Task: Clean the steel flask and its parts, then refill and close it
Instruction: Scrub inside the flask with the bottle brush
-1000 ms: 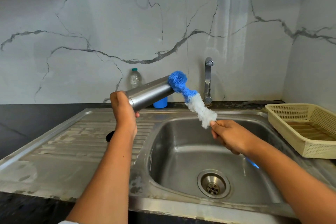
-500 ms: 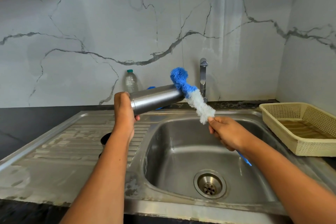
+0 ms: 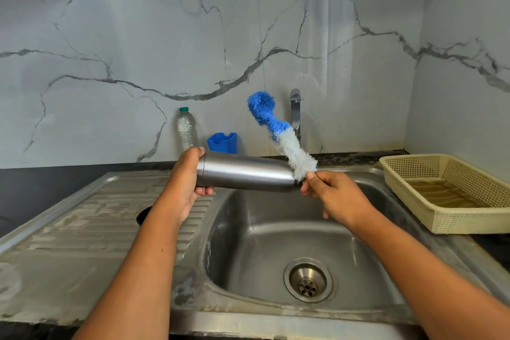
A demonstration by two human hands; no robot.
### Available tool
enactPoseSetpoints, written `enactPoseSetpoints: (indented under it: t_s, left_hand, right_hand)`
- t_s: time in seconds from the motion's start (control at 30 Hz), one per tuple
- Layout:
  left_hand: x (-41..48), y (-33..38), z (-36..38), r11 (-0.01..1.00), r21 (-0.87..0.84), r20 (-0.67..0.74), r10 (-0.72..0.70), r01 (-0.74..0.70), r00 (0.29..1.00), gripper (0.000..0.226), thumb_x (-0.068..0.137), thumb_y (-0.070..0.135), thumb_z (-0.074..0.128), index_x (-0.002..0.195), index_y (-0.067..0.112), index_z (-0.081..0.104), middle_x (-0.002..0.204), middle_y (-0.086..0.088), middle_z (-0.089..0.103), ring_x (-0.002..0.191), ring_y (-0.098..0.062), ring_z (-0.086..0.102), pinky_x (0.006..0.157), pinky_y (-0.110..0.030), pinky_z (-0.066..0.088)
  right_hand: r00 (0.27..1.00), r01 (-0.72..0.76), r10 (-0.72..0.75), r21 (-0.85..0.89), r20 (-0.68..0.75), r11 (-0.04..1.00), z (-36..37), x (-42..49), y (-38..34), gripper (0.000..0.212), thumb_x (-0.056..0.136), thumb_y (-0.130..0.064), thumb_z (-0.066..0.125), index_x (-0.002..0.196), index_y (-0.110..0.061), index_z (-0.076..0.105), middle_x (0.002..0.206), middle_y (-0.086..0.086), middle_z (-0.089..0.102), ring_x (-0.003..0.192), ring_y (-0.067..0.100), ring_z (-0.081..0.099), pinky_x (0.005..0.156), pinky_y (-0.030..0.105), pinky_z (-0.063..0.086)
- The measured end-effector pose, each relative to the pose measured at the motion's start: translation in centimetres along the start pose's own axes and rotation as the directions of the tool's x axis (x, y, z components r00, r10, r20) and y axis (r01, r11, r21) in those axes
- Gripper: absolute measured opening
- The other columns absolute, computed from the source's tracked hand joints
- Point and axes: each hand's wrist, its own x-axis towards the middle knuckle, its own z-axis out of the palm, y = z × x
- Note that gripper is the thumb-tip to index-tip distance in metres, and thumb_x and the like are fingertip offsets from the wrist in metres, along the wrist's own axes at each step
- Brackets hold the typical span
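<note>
My left hand (image 3: 185,179) grips the base end of the steel flask (image 3: 245,174), which lies almost level above the sink's left rim, its mouth pointing right. My right hand (image 3: 331,196) pinches the bottle brush (image 3: 281,135) just below its bristles, right at the flask's mouth. The brush's white bristles sit beside the mouth and its blue tip points up and left, outside the flask. A dark round part (image 3: 143,215) lies on the drainboard behind my left forearm, mostly hidden.
The steel sink (image 3: 276,243) with its drain (image 3: 307,280) lies below my hands. A tap (image 3: 295,110) stands at the back wall. A plastic water bottle (image 3: 186,130) and a blue holder (image 3: 223,142) stand behind the flask. A cream basket (image 3: 452,193) sits at the right.
The flask has swung down from a tilt to nearly level and moved right. The brush has lifted clear of the mouth, its blue tip now upward.
</note>
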Motion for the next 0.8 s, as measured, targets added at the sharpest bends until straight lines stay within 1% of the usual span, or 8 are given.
enactPoseSetpoints:
  t_s: [0.03,0.1,0.17,0.27,0.37,0.5,0.63,0.8]
  left_hand:
    - [0.0,0.0,0.1,1.000,-0.026,0.004,-0.004,0.004,1.000,0.025,0.100,0.043,0.049,0.106,0.019,0.056,0.092,-0.008,0.056,0.074,-0.017,0.054,0.049,-0.026,0.044]
    - [0.0,0.0,0.1,0.996,-0.088,0.015,-0.008,0.009,1.000,0.024,0.099,0.041,0.052,0.110,0.020,0.055,0.097,-0.007,0.058,0.079,-0.016,0.056,0.050,-0.023,0.044]
    - [-0.1,0.1,0.1,0.989,-0.147,0.036,-0.014,0.019,0.999,0.023,0.098,0.038,0.054,0.111,0.019,0.056,0.099,-0.007,0.061,0.083,-0.016,0.058,0.054,-0.025,0.045]
    - [0.1,-0.2,-0.2,0.977,-0.195,0.079,-0.076,0.091,0.994,0.025,0.096,0.037,0.055,0.111,0.017,0.058,0.099,-0.009,0.065,0.083,-0.018,0.060,0.060,-0.027,0.044]
    - [0.1,-0.5,-0.1,0.960,-0.219,0.084,-0.159,0.174,0.984,0.028,0.094,0.045,0.057,0.108,0.020,0.061,0.097,-0.010,0.068,0.086,-0.022,0.062,0.062,-0.031,0.046]
    - [-0.3,-0.2,0.9,0.945,-0.259,-0.043,-0.217,0.199,0.975,0.049,0.091,0.065,0.062,0.114,0.022,0.064,0.102,-0.007,0.073,0.094,-0.022,0.067,0.067,-0.033,0.048]
    - [-0.4,-0.2,0.8,0.939,-0.291,-0.073,-0.214,0.184,0.974,0.055,0.088,0.063,0.068,0.125,0.022,0.062,0.117,-0.006,0.073,0.107,-0.021,0.067,0.081,-0.034,0.050]
    - [-0.4,-0.2,0.1,0.916,-0.320,-0.012,-0.260,0.242,0.966,0.063,0.083,0.065,0.071,0.123,0.017,0.063,0.117,-0.013,0.071,0.110,-0.026,0.066,0.085,-0.036,0.055]
  right_hand:
    - [1.000,-0.002,0.002,-0.003,0.003,1.000,0.0,-0.1,0.0,0.036,0.104,-0.043,0.051,0.084,-0.023,0.074,0.097,-0.004,0.075,0.093,0.023,0.074,0.066,0.039,0.061]
    - [1.000,-0.002,0.001,-0.009,-0.009,1.000,0.1,-0.1,0.0,0.037,0.103,-0.045,0.051,0.082,-0.024,0.074,0.097,-0.005,0.075,0.085,0.020,0.076,0.080,0.051,0.061]
    - [1.000,0.000,0.000,-0.028,-0.017,1.000,0.1,-0.3,-0.1,0.038,0.103,-0.045,0.051,0.082,-0.025,0.074,0.095,-0.004,0.074,0.076,0.017,0.076,0.084,0.055,0.058]
    - [0.999,-0.003,0.002,-0.025,-0.033,1.000,0.3,-0.4,-0.3,0.039,0.104,-0.045,0.050,0.081,-0.025,0.074,0.096,-0.008,0.074,0.075,0.014,0.076,0.085,0.056,0.058]
    - [0.999,-0.010,0.010,-0.013,-0.036,1.000,0.4,-0.6,-0.7,0.039,0.104,-0.044,0.050,0.082,-0.022,0.074,0.094,-0.007,0.073,0.071,0.011,0.075,0.087,0.053,0.058]
    - [1.000,-0.011,0.011,-0.004,-0.004,1.000,0.8,-1.0,-1.0,0.037,0.105,-0.039,0.051,0.086,-0.016,0.074,0.079,-0.004,0.068,0.064,0.001,0.071,0.092,0.045,0.058]
    - [1.000,0.006,-0.006,-0.026,0.015,1.000,1.3,-1.1,-1.2,0.037,0.105,-0.038,0.051,0.087,-0.016,0.073,0.091,-0.005,0.074,0.077,0.000,0.074,0.096,0.043,0.055]
    - [0.999,0.038,-0.038,-0.028,0.000,0.999,1.3,-1.0,-0.7,0.036,0.105,-0.037,0.051,0.085,-0.017,0.073,0.091,-0.007,0.076,0.085,0.002,0.074,0.099,0.042,0.055]
